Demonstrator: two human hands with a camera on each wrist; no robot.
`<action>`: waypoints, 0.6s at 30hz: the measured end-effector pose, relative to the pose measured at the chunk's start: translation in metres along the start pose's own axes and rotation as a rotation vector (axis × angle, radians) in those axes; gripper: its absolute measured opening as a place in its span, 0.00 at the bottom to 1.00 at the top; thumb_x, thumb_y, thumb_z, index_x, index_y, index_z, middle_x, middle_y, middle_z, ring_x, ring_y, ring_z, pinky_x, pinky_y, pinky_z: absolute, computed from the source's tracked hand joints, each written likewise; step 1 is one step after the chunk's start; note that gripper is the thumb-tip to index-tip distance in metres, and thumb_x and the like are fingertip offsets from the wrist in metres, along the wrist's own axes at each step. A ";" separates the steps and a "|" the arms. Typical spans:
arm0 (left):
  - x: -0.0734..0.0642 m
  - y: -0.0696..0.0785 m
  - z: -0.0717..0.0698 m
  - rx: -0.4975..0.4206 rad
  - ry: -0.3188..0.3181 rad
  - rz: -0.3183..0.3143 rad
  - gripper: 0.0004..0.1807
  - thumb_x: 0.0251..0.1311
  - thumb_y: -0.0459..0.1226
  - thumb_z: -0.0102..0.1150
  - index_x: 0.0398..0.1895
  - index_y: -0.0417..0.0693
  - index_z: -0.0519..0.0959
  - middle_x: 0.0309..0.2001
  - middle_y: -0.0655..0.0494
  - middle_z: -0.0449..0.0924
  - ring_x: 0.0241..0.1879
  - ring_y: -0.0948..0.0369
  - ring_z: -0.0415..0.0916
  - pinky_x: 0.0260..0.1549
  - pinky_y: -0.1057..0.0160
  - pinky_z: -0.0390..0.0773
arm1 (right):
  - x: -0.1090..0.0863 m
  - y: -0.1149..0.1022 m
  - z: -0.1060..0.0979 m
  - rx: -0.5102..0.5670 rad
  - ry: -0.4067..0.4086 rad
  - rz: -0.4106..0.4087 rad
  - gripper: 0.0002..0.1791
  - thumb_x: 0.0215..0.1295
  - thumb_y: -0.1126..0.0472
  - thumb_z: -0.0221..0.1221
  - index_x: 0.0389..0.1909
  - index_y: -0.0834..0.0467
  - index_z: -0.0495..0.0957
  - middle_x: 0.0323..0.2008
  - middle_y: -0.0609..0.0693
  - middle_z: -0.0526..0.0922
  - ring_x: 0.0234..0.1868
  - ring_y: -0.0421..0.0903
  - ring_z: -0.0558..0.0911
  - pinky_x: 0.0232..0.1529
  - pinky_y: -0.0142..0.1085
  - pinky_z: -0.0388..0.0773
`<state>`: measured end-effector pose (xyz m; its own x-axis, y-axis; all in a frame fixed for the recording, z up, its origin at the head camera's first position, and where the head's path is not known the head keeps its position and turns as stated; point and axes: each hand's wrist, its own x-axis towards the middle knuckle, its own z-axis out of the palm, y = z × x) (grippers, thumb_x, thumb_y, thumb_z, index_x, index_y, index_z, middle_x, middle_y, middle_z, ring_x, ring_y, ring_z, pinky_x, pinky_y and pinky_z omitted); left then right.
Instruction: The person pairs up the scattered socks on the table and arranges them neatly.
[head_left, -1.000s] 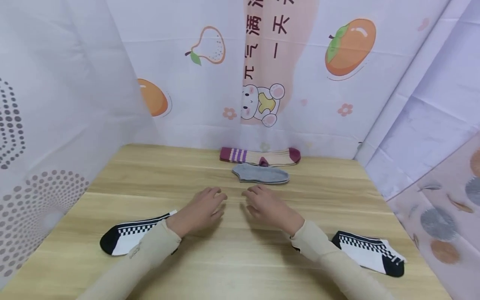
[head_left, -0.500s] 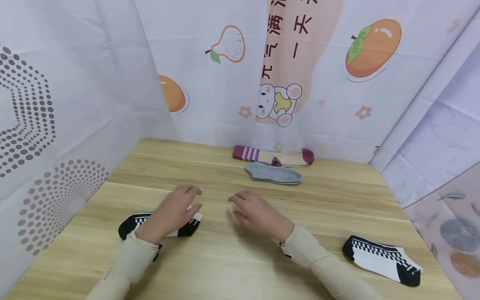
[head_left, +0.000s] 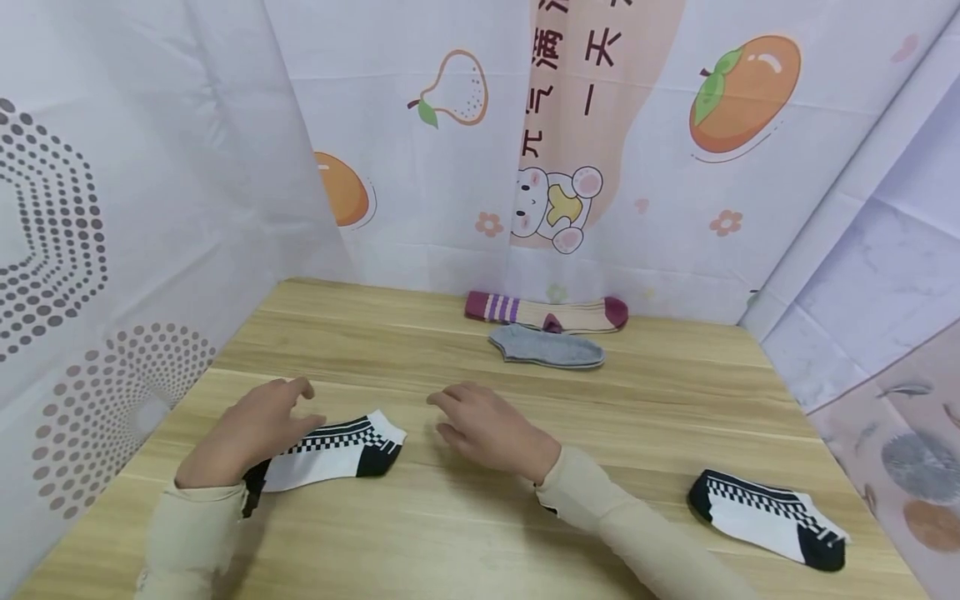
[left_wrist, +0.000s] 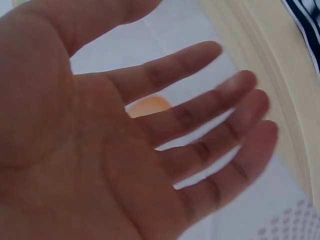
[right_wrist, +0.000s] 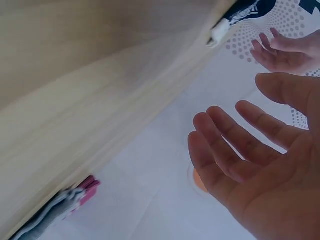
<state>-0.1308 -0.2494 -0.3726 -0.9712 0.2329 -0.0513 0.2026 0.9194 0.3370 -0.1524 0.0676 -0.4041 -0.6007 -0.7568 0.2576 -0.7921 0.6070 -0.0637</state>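
Over the toe end of a black and white checkered ankle sock (head_left: pixel 330 458) at the left, my left hand (head_left: pixel 258 425) hovers with relaxed fingers and an empty palm. In the left wrist view the fingers of that hand (left_wrist: pixel 150 135) are spread. My right hand (head_left: pixel 483 429) is above the middle of the table, to the right of this sock, its fingers loosely bent around nothing. The right wrist view shows the same hand (right_wrist: pixel 260 155) palm up and empty. A matching checkered sock (head_left: pixel 765 517) lies flat at the right.
At the back of the wooden table (head_left: pixel 420 533) lies a grey ankle sock (head_left: pixel 551 347), just in front of a cream sock (head_left: pixel 570 315) with maroon ends and purple stripes. Printed white curtains (head_left: pixel 420 183) hang behind the table and along both sides.
My left hand has moved left, uncovering the heel and cuff of the left checkered sock. My right hand has shifted left too. The head view has turned slightly left; the socks lie still.
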 end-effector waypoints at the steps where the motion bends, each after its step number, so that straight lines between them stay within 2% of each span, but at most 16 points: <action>1: -0.002 -0.004 -0.002 0.001 -0.011 -0.016 0.26 0.61 0.45 0.64 0.53 0.33 0.76 0.48 0.33 0.79 0.45 0.40 0.78 0.40 0.41 0.76 | 0.004 -0.003 0.000 -0.001 -0.005 -0.004 0.19 0.72 0.57 0.58 0.60 0.59 0.75 0.49 0.51 0.82 0.51 0.47 0.81 0.55 0.40 0.76; 3: -0.006 -0.013 -0.004 -0.005 -0.037 -0.039 0.26 0.61 0.45 0.64 0.51 0.33 0.75 0.45 0.35 0.80 0.43 0.41 0.78 0.38 0.42 0.77 | 0.011 -0.008 0.000 -0.001 -0.011 -0.008 0.20 0.72 0.56 0.57 0.61 0.59 0.74 0.47 0.50 0.82 0.48 0.46 0.81 0.53 0.39 0.77; 7: -0.008 -0.033 -0.011 -0.049 -0.099 -0.060 0.20 0.60 0.44 0.64 0.45 0.35 0.76 0.37 0.44 0.81 0.34 0.51 0.77 0.32 0.50 0.77 | 0.027 -0.016 0.004 -0.002 -0.022 -0.011 0.21 0.72 0.55 0.57 0.61 0.58 0.74 0.42 0.49 0.83 0.42 0.44 0.81 0.47 0.37 0.78; 9: -0.008 -0.044 -0.014 -0.111 -0.138 -0.090 0.16 0.61 0.43 0.64 0.41 0.39 0.76 0.31 0.50 0.78 0.28 0.55 0.74 0.27 0.54 0.75 | 0.033 -0.020 0.008 -0.004 -0.029 0.002 0.20 0.72 0.53 0.57 0.60 0.58 0.74 0.40 0.49 0.83 0.39 0.43 0.81 0.43 0.37 0.79; 11: -0.008 -0.055 -0.015 -0.177 -0.183 -0.127 0.12 0.61 0.41 0.64 0.38 0.40 0.76 0.27 0.52 0.77 0.26 0.57 0.72 0.25 0.56 0.75 | 0.039 -0.022 0.015 -0.002 -0.046 0.019 0.19 0.73 0.52 0.57 0.58 0.57 0.75 0.37 0.48 0.82 0.36 0.42 0.80 0.38 0.36 0.79; 15: -0.009 -0.070 -0.010 -0.312 -0.279 -0.212 0.11 0.61 0.39 0.66 0.35 0.41 0.75 0.24 0.53 0.75 0.23 0.57 0.71 0.23 0.58 0.77 | 0.046 -0.027 0.027 -0.001 -0.102 0.043 0.17 0.72 0.49 0.57 0.53 0.56 0.75 0.31 0.46 0.81 0.30 0.40 0.79 0.29 0.35 0.77; 18: -0.008 -0.076 -0.004 -0.318 -0.308 -0.207 0.10 0.59 0.37 0.67 0.34 0.41 0.75 0.28 0.53 0.76 0.22 0.58 0.73 0.21 0.58 0.78 | 0.048 -0.032 0.033 -0.005 -0.125 0.032 0.15 0.71 0.50 0.58 0.50 0.56 0.76 0.29 0.46 0.81 0.27 0.38 0.78 0.28 0.34 0.77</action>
<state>-0.1387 -0.3220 -0.3939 -0.8948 0.1827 -0.4073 -0.0860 0.8249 0.5587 -0.1599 0.0038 -0.4216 -0.6344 -0.7615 0.1328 -0.7722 0.6319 -0.0655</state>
